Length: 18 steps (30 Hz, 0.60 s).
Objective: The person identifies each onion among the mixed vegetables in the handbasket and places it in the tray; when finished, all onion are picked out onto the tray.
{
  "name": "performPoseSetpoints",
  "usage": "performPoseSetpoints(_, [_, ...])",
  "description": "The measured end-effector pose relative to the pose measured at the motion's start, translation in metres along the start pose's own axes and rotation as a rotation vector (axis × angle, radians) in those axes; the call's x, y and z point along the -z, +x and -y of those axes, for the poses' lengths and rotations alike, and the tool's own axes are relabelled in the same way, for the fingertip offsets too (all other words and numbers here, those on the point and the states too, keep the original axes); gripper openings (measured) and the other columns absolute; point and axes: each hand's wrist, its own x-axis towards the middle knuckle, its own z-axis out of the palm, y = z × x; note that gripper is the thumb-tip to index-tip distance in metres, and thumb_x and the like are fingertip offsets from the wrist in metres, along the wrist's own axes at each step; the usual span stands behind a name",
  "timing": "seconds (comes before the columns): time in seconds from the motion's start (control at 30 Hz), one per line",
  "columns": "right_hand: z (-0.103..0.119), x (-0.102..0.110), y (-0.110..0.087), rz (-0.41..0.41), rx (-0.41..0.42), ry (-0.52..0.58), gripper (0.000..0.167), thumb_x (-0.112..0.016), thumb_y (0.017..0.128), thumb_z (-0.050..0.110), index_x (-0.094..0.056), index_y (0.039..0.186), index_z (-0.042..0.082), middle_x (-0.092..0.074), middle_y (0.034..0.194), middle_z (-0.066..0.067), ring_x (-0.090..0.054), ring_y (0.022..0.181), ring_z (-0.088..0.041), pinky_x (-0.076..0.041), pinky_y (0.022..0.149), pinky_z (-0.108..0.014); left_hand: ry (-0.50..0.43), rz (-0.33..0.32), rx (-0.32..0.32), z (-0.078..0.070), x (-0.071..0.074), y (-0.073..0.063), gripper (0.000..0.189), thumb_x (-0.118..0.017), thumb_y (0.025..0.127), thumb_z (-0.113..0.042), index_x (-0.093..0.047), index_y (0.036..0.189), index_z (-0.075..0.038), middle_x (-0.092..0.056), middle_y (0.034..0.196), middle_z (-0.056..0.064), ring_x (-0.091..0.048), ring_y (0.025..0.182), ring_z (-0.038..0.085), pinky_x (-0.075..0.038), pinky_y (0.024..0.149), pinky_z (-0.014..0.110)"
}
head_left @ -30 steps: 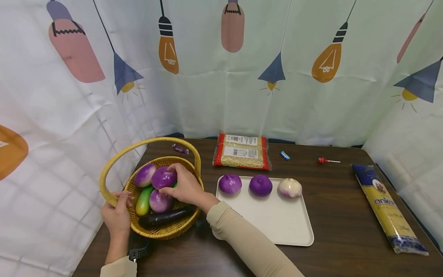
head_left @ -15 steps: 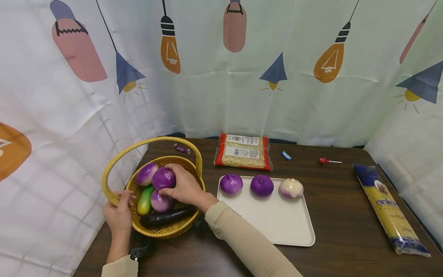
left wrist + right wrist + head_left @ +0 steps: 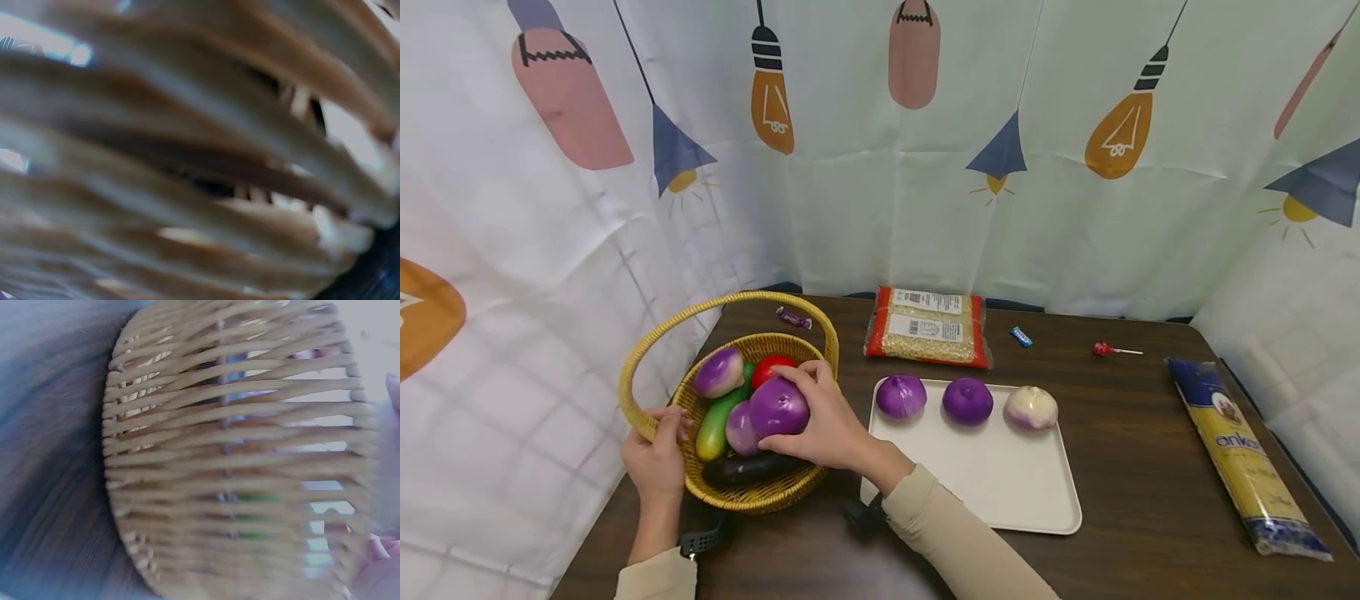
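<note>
My right hand (image 3: 831, 425) grips a glossy round purple onion (image 3: 778, 406) between thumb and fingers, over the right side of the yellow wicker basket (image 3: 760, 502). My left hand (image 3: 653, 458) holds the basket's left side where the handle meets the rim. Inside the basket lie a purple-and-white vegetable (image 3: 720, 372), a paler purple onion (image 3: 741, 429), a green-yellow vegetable (image 3: 715, 429), a long dark eggplant (image 3: 748, 469) and a partly hidden red one (image 3: 772, 368). In the left and right wrist views, basket weave (image 3: 231, 456) fills most of the picture.
A white tray (image 3: 977, 492) right of the basket bears two purple onions and a whitish one (image 3: 1031, 408). Behind stand a red-edged grain bag (image 3: 927, 327), wrapped candies (image 3: 1021, 337) and a lollipop (image 3: 1102, 349). A pasta packet (image 3: 1243, 458) lies far right.
My right hand has lifted the purple onion from its spot and moved it right and nearer, uncovering the red vegetable. The left hand keeps its hold on the basket.
</note>
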Motion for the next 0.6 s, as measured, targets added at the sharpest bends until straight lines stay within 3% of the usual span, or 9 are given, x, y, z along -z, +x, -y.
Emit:
performPoseSetpoints(0.1, [-0.001,0.013,-0.017,0.000,-0.005,0.024,0.078,-0.085,0.072,0.042,-0.045,0.139,0.033,-0.033,0.128,0.002,-0.052,0.108,-0.012,-0.049,0.089,-0.028,0.000,0.005,-0.003,-0.005,-0.001,-0.002,0.023,-0.056,0.092,0.001,-0.054,0.083,0.023,-0.056,0.053,0.002,-0.058,0.056,0.009,-0.046,0.059,0.016])
performPoseSetpoints(0.27, [-0.004,0.037,-0.043,-0.021,-0.011,0.020,0.077,-0.085,0.072,0.043,-0.046,0.136,0.028,-0.039,0.132,0.005,-0.051,0.114,-0.012,-0.049,0.092,-0.033,-0.021,-0.020,0.019,0.011,0.003,0.003,0.022,-0.059,0.092,0.000,-0.056,0.080,0.018,-0.057,0.054,0.002,-0.058,0.055,0.010,-0.045,0.057,0.015])
performPoseSetpoints(0.4, [-0.008,0.057,-0.060,-0.069,-0.027,-0.002,0.079,-0.086,0.070,0.045,-0.047,0.136,0.027,-0.047,0.131,0.007,-0.050,0.116,-0.011,-0.049,0.092,-0.037,-0.018,-0.041,0.019,0.017,0.003,0.004,0.022,-0.060,0.092,-0.002,-0.057,0.079,0.015,-0.056,0.053,0.000,-0.058,0.055,0.009,-0.045,0.057,0.015])
performPoseSetpoints(0.6, [-0.015,0.079,-0.079,-0.150,-0.088,0.015,0.082,-0.090,0.066,0.042,-0.049,0.136,0.031,-0.050,0.130,0.012,-0.047,0.120,-0.010,-0.047,0.094,-0.042,-0.017,-0.042,0.019,0.015,0.002,0.003,0.022,-0.060,0.092,-0.002,-0.058,0.080,0.016,-0.056,0.053,-0.002,-0.058,0.055,0.009,-0.046,0.057,0.015])
